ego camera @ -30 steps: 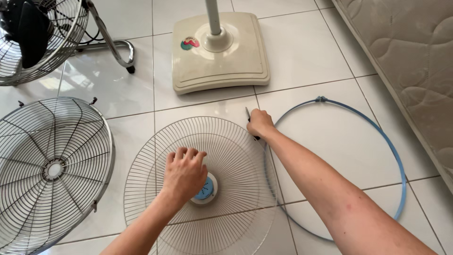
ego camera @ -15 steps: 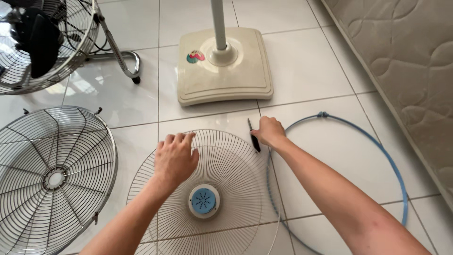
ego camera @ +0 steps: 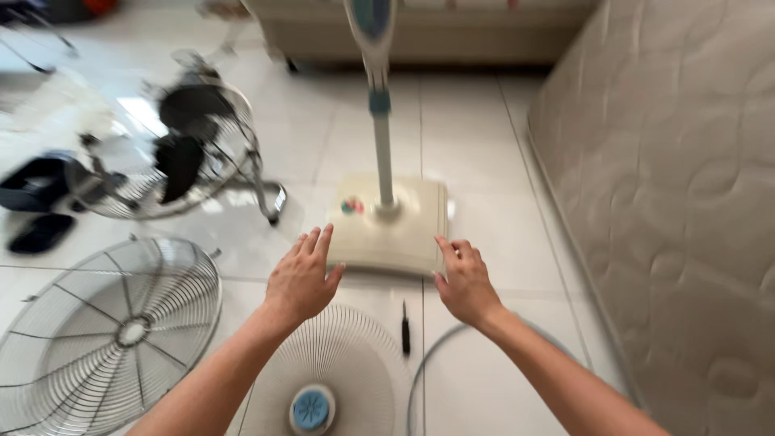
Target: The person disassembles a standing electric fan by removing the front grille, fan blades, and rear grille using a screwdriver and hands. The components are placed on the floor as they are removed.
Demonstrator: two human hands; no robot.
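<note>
Quilted beige mattress (ego camera: pixel 678 202) fills the right side of my view, standing on edge against the white tiled floor (ego camera: pixel 476 129). At the lower left lies a large metal fan guard (ego camera: pixel 105 335), flat on the tiles, and above it in the upper left a floor fan (ego camera: pixel 182 153) on a tubular stand, blurred. At centre I see the cream pedestal fan base (ego camera: pixel 391 230) with its pole (ego camera: pixel 379 145) rising toward the top edge. Below it, bottom centre, a white wire grille (ego camera: pixel 339 371) with a blue hub (ego camera: pixel 312 409) lies flat; just right of it curves a thin ring (ego camera: pixel 420 379), partly under my forearm. Between grille and ring sits a small dark screwdriver (ego camera: pixel 405 327). My left hand (ego camera: pixel 303 278) is spread open and empty, fingertips at the base's near left edge. My right hand (ego camera: pixel 464 282) is also open and empty, fingers loosely splayed, at the base's near right corner; I cannot tell whether either touches it.
</note>
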